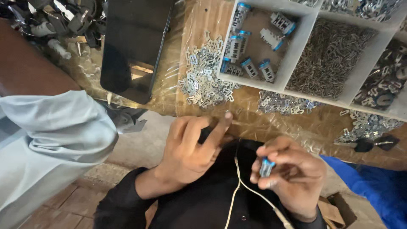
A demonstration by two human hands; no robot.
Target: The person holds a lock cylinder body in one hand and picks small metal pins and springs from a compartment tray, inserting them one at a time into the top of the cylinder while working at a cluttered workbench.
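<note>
Between right fingers [271, 163] — lock cylinder [266, 167], upright

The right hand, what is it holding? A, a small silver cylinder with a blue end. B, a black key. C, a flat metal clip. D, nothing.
A: the right hand pinches a small silver cylinder with a blue end between its fingers, like the ones lying in the white tray.

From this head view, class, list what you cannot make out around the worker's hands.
- Left hand: whether its curled fingers hold anything; they hide it.
- Blue-capped metal cylinder in the right hand: lower end covered by fingers.
- Divided white tray: far compartments cut off by the frame's top edge.
</note>
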